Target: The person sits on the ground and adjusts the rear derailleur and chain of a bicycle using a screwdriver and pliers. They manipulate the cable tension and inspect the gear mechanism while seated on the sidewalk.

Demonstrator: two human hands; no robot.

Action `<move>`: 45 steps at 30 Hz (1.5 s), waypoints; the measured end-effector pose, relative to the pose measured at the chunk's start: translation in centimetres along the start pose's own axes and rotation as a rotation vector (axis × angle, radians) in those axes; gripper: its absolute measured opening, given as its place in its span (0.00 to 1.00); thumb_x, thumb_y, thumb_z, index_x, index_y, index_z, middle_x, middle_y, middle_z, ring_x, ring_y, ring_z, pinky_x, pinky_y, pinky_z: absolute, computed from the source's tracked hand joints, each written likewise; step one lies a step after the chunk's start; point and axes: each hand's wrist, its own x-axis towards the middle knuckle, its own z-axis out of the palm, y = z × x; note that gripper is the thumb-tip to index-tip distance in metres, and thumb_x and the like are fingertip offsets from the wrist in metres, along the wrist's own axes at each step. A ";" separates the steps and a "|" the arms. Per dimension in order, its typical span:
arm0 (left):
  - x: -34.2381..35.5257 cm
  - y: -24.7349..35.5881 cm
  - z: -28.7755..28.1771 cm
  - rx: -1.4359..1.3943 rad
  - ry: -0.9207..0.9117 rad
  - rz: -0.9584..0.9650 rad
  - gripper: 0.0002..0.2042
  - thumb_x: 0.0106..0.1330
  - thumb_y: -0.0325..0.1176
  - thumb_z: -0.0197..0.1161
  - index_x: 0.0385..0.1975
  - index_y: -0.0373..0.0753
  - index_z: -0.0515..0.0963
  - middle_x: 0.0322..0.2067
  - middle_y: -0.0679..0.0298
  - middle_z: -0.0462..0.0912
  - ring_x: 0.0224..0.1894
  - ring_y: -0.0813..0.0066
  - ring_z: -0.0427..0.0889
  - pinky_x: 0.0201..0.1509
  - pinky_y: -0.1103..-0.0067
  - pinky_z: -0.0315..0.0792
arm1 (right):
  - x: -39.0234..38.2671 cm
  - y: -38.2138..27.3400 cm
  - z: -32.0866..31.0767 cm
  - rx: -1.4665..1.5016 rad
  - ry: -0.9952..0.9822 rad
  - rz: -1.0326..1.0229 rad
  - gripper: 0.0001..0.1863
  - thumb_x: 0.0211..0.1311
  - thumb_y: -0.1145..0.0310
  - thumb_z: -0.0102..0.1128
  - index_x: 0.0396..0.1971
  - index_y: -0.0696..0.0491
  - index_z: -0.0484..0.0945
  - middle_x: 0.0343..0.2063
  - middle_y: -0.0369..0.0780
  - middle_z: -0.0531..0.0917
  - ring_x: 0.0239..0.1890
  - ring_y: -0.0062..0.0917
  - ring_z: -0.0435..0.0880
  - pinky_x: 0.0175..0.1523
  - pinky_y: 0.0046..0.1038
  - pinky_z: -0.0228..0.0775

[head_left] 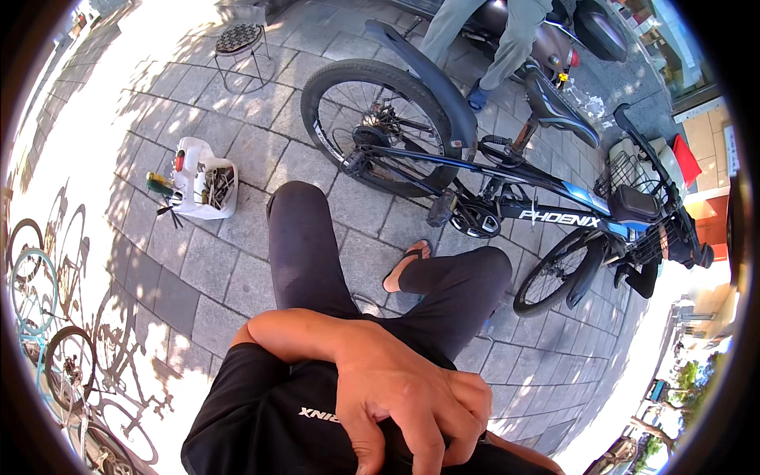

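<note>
1. Shirt (237, 419), black cloth with white lettering, lies at the lower middle, behind the left hand (412, 404). That hand's fingers are bent, thumb apart from them; whether they clamp on anything, I cannot tell. The right hand is out of sight, so its fingers cannot be told.
2. Parked bicycles (33, 293) crowd the far left, thin-spoked, one frame pale blue; their number is unclear.
3. One white plastic tub (227, 207), its top cut open, holds metal tools (215, 184) and stands on square grey paving slabs (207, 257). One green-and-yellow handle (161, 184) sticks out leftward.
4. One stool (240, 38), with a round patterned seat and thin wire legs, stands beyond the tub.
5. Two legs (305, 237) of the wearer, in smooth dark trousers, stand in the way between the left hand and a black-and-blue bicycle (566, 190). One sandalled foot (408, 265) shows.
6. That bicycle has two rubber-tyred wheels, one saddle (560, 111) and one soft black bag (636, 203) near the handlebar.
7. Behind its rear mudguard stands another person in grey trousers (518, 43), one blue shoe (478, 96) showing.
</note>
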 end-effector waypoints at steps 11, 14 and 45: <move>-5.4 -4.7 -3.1 -0.165 0.064 -0.169 0.15 0.70 0.47 0.71 0.41 0.41 0.85 0.47 0.62 0.83 0.53 0.60 0.72 0.64 0.64 0.62 | 7.9 4.4 -0.9 -0.375 -0.179 0.297 0.23 0.70 0.55 0.58 0.51 0.58 0.84 0.47 0.48 0.89 0.52 0.38 0.88 0.58 0.38 0.78; -5.4 -3.4 -3.5 -0.213 0.166 -0.167 0.18 0.69 0.44 0.72 0.47 0.35 0.85 0.50 0.57 0.84 0.56 0.54 0.78 0.63 0.60 0.68 | 6.3 4.1 -2.9 -0.723 -0.300 0.444 0.23 0.70 0.55 0.57 0.51 0.58 0.84 0.47 0.48 0.89 0.53 0.39 0.88 0.59 0.38 0.78; -18.7 8.1 -37.3 1.742 0.323 -1.166 0.25 0.59 0.26 0.72 0.59 0.35 0.77 0.57 0.51 0.79 0.62 0.47 0.74 0.67 0.62 0.68 | -0.2 -16.8 -42.1 -1.070 1.519 -0.110 0.31 0.58 0.53 0.73 0.58 0.52 0.77 0.49 0.42 0.80 0.59 0.39 0.75 0.71 0.41 0.57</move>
